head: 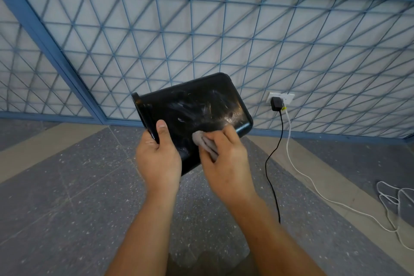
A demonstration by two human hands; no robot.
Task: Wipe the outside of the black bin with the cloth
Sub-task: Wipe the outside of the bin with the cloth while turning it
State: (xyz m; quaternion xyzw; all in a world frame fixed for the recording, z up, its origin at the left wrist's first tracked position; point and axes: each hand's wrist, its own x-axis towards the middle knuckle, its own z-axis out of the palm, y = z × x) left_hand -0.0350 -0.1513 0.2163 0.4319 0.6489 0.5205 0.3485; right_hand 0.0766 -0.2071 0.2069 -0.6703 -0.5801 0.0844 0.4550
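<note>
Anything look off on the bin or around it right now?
Yes: the side of the black bin carries whitish smears and scratch-like streaks toward its closed end, above the cloth under the right hand. The left hand grips the rim. A white cable lies loosely tangled on the floor at right.

glossy smeared black bin, soft grey cloth

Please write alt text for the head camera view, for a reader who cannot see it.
A person's left hand grips the rim of a black bin held sideways above the floor, while the right hand presses a grey cloth against its smudged outer wall.
</note>
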